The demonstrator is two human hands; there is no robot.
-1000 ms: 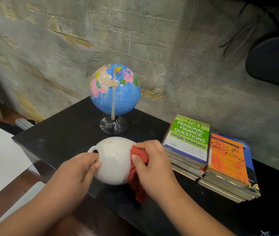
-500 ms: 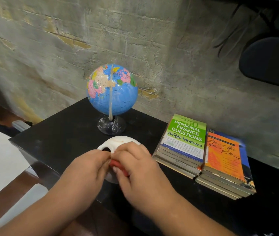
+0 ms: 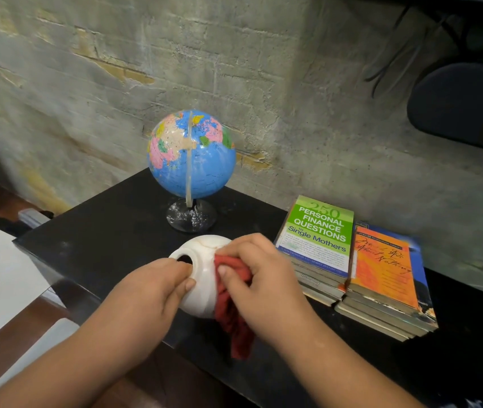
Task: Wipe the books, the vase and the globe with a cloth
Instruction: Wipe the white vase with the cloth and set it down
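Left hand (image 3: 152, 293) grips the vase (image 3: 202, 260), right hand (image 3: 260, 278) presses a clutched cloth (image 3: 231, 304) on it; globe (image 3: 191, 154) beyond and books (image 3: 352, 260) rightward likely await wiping.

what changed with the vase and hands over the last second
The vase tipped its mouth up half a second ago, then back to the left. The right hand slid the cloth back onto its side; the left hand kept gripping the neck. The globe and books stayed put.
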